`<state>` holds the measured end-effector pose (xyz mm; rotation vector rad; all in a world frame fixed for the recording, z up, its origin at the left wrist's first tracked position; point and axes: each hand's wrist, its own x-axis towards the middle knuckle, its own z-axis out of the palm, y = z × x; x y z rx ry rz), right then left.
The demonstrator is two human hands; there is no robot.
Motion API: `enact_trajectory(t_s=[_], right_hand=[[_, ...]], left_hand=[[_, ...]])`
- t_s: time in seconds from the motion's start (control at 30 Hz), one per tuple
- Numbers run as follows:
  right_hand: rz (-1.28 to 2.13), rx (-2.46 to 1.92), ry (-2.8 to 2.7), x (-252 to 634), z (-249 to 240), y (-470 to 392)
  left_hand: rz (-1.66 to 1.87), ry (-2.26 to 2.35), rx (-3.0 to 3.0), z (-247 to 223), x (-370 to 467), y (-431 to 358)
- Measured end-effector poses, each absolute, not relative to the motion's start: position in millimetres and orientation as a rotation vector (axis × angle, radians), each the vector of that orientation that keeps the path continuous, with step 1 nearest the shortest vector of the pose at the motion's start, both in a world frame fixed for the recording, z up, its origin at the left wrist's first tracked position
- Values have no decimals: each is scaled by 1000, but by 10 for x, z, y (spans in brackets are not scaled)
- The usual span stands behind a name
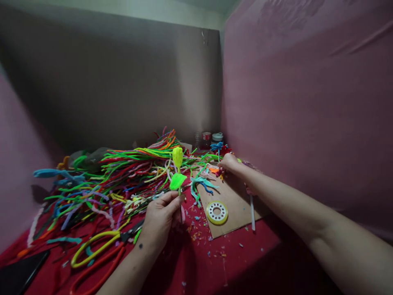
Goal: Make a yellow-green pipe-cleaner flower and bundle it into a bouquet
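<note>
My left hand (164,215) pinches the stem of a small pipe-cleaner flower, held upright over the red cloth. It has a yellow bud (177,159) on top and a bright green leaf (177,181) below. My right hand (229,162) reaches to the back of the brown board, its fingers closed beside a blue pipe-cleaner flower (217,146); what they grip, if anything, is too small to make out. A roll of yellow-edged tape (217,212) lies on the board (235,205). Light-blue pieces (201,184) lie at the board's left edge.
A large heap of coloured pipe cleaners (132,164) covers the left and back. Scissors (101,250) with yellow and red handles and a dark flat object (23,272) lie front left. Jars (206,140) stand behind. A clear stick (252,213) lies at the right.
</note>
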<state>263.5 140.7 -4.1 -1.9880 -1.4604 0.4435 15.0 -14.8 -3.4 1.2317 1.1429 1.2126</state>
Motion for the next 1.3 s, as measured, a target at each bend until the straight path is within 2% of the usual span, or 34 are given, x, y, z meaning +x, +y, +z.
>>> enact_trajectory(t_s=[0.2, 0.67, 0.9, 1.03, 1.3], right_hand=[[648, -1945, -1309, 2654, -11, 1407], [752, -1167, -1133, 2437, 176, 1090], [1076, -925, -1271, 1940, 136, 672], [1414, -696, -1269, 1763, 94, 439], [1501, -696, -1287, 1630, 13, 203]], left_hand=[[1205, 1154, 1206, -63, 145, -143], [1196, 1105, 1266, -33, 158, -132], [1268, 1162, 1281, 57, 170, -184], [1357, 1166, 1290, 51, 141, -192], [1491, 1194, 1358, 54, 120, -191]])
